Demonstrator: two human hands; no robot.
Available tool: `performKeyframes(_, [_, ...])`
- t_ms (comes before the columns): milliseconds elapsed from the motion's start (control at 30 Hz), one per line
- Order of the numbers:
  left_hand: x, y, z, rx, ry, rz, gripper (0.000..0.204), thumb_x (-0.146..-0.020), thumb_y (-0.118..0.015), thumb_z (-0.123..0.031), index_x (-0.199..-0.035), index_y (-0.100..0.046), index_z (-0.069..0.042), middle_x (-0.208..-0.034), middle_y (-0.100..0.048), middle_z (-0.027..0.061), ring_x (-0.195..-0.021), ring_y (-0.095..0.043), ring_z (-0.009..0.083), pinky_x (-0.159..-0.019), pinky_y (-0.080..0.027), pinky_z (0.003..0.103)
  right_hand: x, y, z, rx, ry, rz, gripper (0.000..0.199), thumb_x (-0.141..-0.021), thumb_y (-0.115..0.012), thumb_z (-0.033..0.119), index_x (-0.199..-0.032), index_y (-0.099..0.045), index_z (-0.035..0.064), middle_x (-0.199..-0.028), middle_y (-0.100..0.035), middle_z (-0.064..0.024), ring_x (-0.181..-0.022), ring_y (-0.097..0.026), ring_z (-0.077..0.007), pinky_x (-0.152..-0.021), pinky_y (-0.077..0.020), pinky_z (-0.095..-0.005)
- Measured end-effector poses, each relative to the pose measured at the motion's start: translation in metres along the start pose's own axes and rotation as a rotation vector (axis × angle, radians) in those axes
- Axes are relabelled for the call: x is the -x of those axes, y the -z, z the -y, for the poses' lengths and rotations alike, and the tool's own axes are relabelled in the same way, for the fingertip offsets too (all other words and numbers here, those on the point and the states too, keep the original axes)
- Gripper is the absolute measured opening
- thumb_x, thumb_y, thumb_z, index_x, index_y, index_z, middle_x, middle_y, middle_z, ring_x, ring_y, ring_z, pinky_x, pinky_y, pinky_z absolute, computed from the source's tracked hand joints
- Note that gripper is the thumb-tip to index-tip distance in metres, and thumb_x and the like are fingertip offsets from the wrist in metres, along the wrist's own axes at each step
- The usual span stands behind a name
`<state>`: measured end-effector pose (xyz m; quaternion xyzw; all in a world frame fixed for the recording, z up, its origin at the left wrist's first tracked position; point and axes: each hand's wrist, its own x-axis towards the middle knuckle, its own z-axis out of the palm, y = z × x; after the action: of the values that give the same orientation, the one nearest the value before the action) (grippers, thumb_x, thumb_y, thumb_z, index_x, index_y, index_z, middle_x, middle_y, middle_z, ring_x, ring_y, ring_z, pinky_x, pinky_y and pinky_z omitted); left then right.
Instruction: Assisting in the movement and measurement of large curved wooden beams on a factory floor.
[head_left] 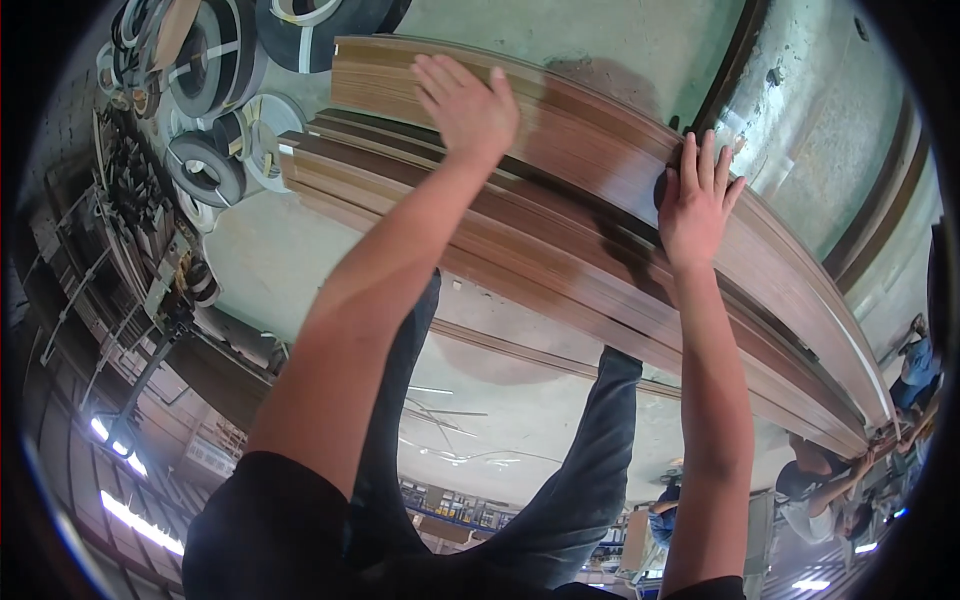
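Both open, gripping nothing: left hand point(467, 115) spread over the upper panel point(580, 140) near its left end, contact unclear; right hand point(697, 215) splayed across its far edge. Lies slantwise across the view, alongside other brown panels point(560, 245). Could slip or scuff against these, judging by close spacing, if pushed unevenly. Looks long, smooth, wood-toned: tan at left, redder mid-length, pale-edged toward right.

strip lights point(140, 523) are blown out lower left, shadows are cast across brown boards point(590, 145), edges are bent, corners blacked out.
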<state>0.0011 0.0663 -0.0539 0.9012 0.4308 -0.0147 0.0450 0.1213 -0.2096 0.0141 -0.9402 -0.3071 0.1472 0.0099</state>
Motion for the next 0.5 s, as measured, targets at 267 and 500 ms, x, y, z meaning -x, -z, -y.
performKeyframes(267, [0.007, 0.029, -0.021, 0.010, 0.016, 0.223, 0.089, -0.102, -0.038, -0.053, -0.151, -0.019, 0.019, -0.160, -0.014, 0.0393, -0.152, -0.011, 0.0506, -0.123, -0.013, 0.055, 0.002, -0.002, -0.005, 0.020, 0.030, 0.039, 0.058, -0.106, -0.047, 0.031, -0.159, -0.030, 0.0180, -0.168, -0.023, -0.0067, -0.154, -0.020, -0.0366, -0.123, -0.0141, -0.0600])
performKeyframes(500, [-0.024, 0.015, 0.057, 0.161, 0.098, -0.015, 0.090, -0.097, -0.050, -0.058, -0.145, -0.036, 0.017, -0.153, -0.034, 0.0378, -0.146, -0.030, 0.0484, -0.120, -0.025, 0.055, 0.010, 0.008, -0.031, -0.147, 0.079, -0.065, 0.069, -0.096, -0.066, 0.030, -0.156, -0.037, 0.0134, -0.163, -0.034, -0.0106, -0.151, -0.028, -0.0353, -0.122, -0.0161, -0.0590])
